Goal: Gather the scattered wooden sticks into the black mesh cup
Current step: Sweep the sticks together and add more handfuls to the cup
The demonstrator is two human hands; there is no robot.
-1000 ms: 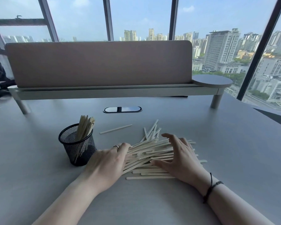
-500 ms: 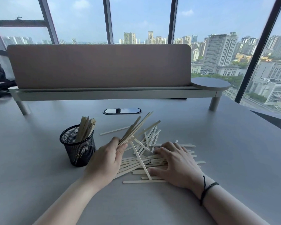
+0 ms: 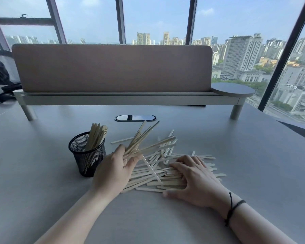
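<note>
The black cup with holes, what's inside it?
The black mesh cup holds a bunch of pale wooden sticks, leaning and poking above its rim. Their lower ends show only faintly through the mesh; the cup's bottom is hidden.

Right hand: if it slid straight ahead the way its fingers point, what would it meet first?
The right hand lies flat on the stick pile, fingers pointing forward-left. It would likely push more of those sticks first.

Both forearms are bare, with no sleeves in sight. The right wrist wears a thin black cord bracelet (image 3: 232, 207) with a braided section and a loose hanging tail.
</note>
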